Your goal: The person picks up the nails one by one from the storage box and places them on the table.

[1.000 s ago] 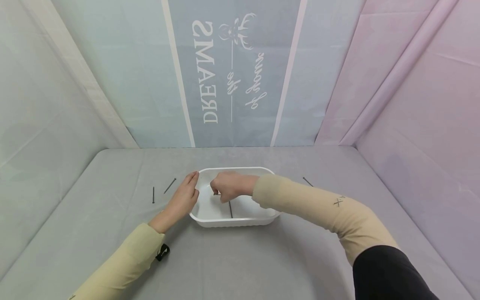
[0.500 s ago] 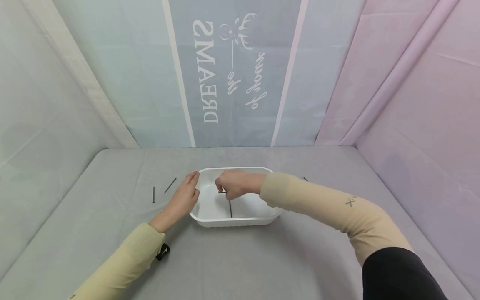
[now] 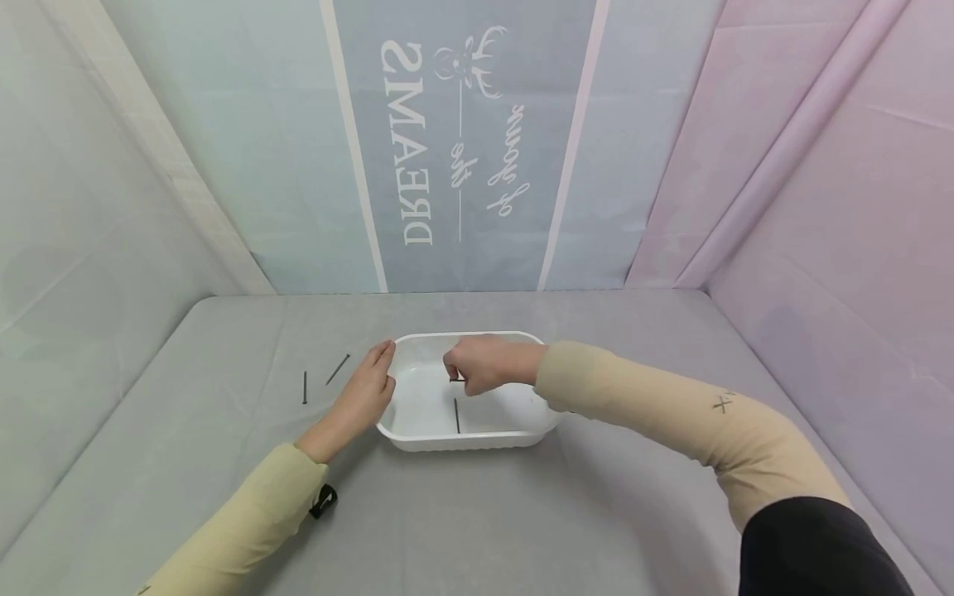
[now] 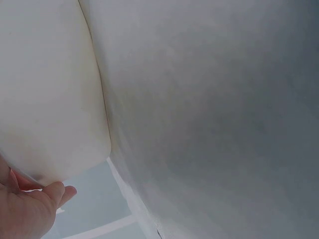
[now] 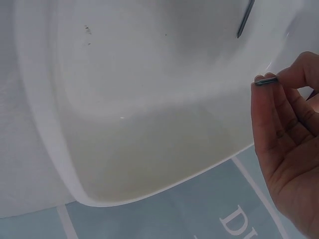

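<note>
A white rectangular tray [image 3: 417, 414] with rounded corners stands on the grey cloth. My left hand [image 3: 367, 391] holds its left end, with the thumb and fingers at the rim; the left wrist view shows the hand [image 4: 30, 209] at the tray's edge. Over the tray's inside, my right hand [image 3: 480, 364] pinches a nail [image 5: 266, 81] between thumb and fingertips. The pinched nail lies roughly level, its short end sticking out. Another nail [image 3: 457, 416] rests on the tray floor, partly visible in the right wrist view too.
Two loose nails, one upright in view [image 3: 305, 387] and one slanted [image 3: 338, 369], lie on the cloth left of the tray. A printed fabric panel [image 3: 477, 265] hangs behind the table. A black strap piece [image 3: 324, 502] shows by the left sleeve.
My right hand has shifted right over the tray, still pinching the nail. The right sleeve now covers a loose nail seen earlier on the cloth. My left hand stays put.
</note>
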Demonstrator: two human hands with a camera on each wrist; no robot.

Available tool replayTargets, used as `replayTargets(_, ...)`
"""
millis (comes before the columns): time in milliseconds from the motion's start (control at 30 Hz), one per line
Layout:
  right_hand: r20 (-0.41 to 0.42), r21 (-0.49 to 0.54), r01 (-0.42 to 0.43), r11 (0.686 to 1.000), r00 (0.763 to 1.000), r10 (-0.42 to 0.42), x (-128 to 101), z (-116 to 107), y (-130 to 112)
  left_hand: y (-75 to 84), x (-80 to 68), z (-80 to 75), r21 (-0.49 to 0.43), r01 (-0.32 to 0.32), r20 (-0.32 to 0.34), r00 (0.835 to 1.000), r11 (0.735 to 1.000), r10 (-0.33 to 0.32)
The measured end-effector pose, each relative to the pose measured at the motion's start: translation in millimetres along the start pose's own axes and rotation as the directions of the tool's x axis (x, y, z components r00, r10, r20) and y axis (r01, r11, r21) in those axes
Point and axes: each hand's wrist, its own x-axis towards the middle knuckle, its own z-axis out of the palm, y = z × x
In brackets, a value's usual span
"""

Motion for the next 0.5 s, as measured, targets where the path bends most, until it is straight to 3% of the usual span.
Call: replayTargets(500,-0.011,0.002,-0.024,1.0,1.0,0.024,-15,-5,6,0.8,-0.6,0.0,-0.008,-0.014,-0.011,1.0,1.0,0.014)
